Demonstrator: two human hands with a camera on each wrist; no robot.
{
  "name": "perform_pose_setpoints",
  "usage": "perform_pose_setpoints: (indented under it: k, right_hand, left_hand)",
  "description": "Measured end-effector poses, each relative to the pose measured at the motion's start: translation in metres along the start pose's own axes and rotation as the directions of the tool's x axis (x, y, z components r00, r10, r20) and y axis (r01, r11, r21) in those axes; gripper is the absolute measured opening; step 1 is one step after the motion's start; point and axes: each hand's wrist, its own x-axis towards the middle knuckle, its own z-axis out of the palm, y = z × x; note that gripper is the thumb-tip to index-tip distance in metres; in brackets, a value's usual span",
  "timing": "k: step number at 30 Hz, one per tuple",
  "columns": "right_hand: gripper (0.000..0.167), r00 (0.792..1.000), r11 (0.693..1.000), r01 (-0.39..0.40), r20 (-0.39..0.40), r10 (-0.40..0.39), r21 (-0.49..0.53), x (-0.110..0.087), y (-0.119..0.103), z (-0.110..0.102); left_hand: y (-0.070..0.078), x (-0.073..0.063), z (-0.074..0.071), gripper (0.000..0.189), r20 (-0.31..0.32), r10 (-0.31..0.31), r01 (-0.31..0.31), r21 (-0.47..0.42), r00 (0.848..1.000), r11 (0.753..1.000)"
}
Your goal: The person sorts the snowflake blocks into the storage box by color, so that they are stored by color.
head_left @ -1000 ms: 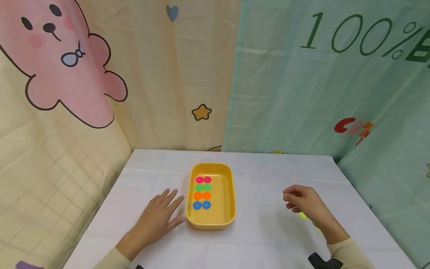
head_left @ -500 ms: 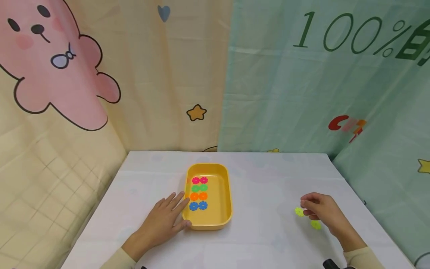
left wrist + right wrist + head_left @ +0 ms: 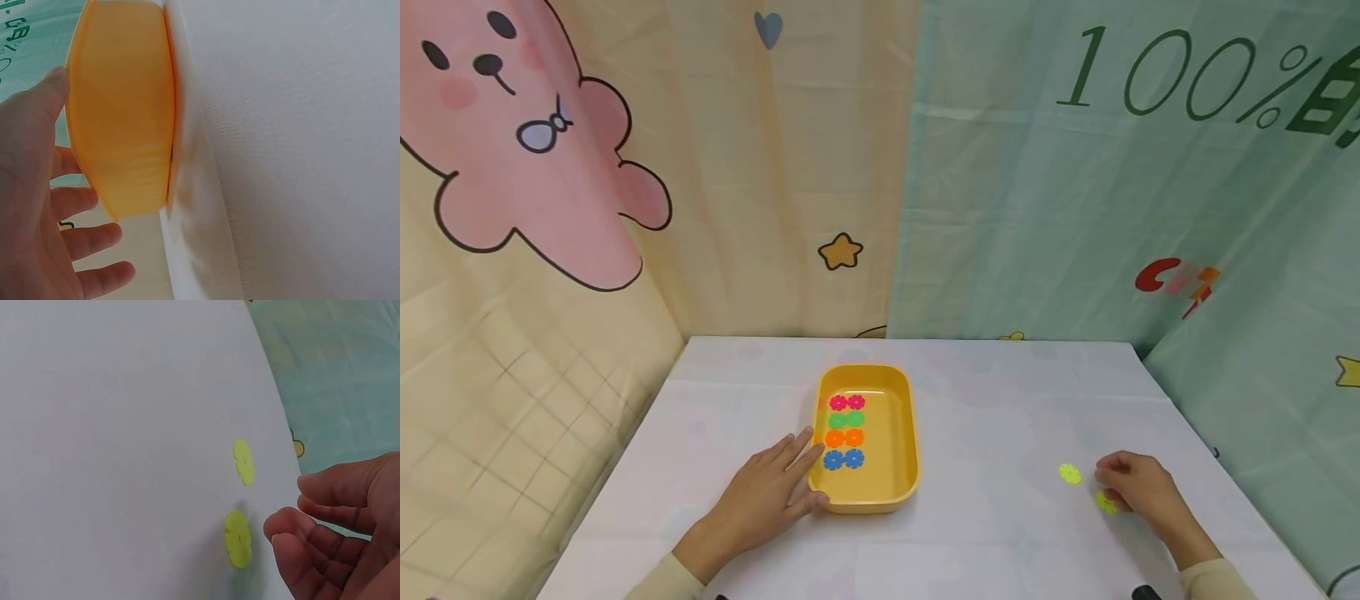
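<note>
My left hand [image 3: 763, 496] rests with spread fingers against the left rim of a yellow tray [image 3: 895, 492]; in the left wrist view its thumb [image 3: 50, 90] touches the rim. Paired flower-shaped pieces lie along the tray's left side: pink [image 3: 847, 402], green [image 3: 846, 420], orange [image 3: 844, 438] and blue [image 3: 844, 459]. On the right my right hand [image 3: 1142, 487] hovers over a yellow-green flower piece [image 3: 1105, 502], which it partly covers in the head view. In the right wrist view a gap separates its loosely bent fingers from that piece [image 3: 238, 539]. Another yellow-green flower piece [image 3: 1070, 473] lies to the left.
The tray and pieces are on a table with a white cloth [image 3: 985, 417]. Printed curtains [image 3: 790, 167] hang behind and at both sides. A dark cord [image 3: 1341, 579] shows at the lower right edge.
My right hand has moved right and down towards the nearer yellow-green piece, uncovering the other one. My left hand has come up against the tray's rim. The camera view has shifted slightly.
</note>
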Motion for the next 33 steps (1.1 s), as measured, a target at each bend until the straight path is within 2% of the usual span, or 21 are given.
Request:
perform_pose_setpoints:
  k: [2, 4, 8, 10, 17, 22, 27, 33]
  right_hand:
    - [0.03, 1.0, 0.999, 0.002, -0.004, -0.002, -0.045, 0.002, 0.004, 0.0]
    - [0.031, 1.0, 0.99, 0.028, -0.001, -0.029, -0.138, 0.004, 0.007, 0.0]
    - [0.038, 0.997, 0.947, 0.076, 0.033, -0.069, -0.311, 0.005, 0.014, 0.001]
    - [0.042, 0.995, 0.933, 0.091, 0.058, -0.075, -0.349, 0.005, 0.016, 0.002]
    - [0.037, 0.991, 0.903, 0.134, 0.07, -0.115, -0.409, -0.005, 0.014, 0.009]
    - [0.035, 0.99, 0.895, 0.143, 0.062, -0.129, -0.422, -0.01, 0.011, 0.011]
    - [0.033, 0.99, 0.903, 0.14, 0.065, -0.125, -0.407, -0.009, 0.012, 0.011]
    - [0.033, 0.994, 0.932, 0.104, 0.056, -0.09, -0.346, -0.011, 0.013, 0.012]
  left_hand:
    - [0.0, 0.0, 0.0, 0.076, -0.001, -0.002, 0.002, -0.003, 1.0, 1.0]
    - [-0.001, 0.0, 0.001, 0.075, -0.003, 0.0, 0.0, -0.004, 1.0, 1.0]
    - [-0.001, 0.0, 0.001, 0.075, -0.007, 0.005, -0.005, -0.01, 1.0, 1.0]
    - [-0.001, 0.0, 0.001, 0.075, -0.01, 0.008, -0.008, -0.012, 1.0, 1.0]
    - [-0.001, 0.0, 0.0, 0.077, 0.001, 0.009, -0.009, -0.016, 1.0, 1.0]
    - [-0.001, 0.0, 0.002, 0.073, 0.014, -0.006, 0.007, -0.019, 1.0, 1.0]
    - [-0.001, 0.0, 0.001, 0.073, 0.007, -0.005, 0.005, -0.02, 1.0, 1.0]
    - [0.0, 0.0, -0.001, 0.073, 0.015, -0.006, 0.007, -0.044, 1.0, 0.999]
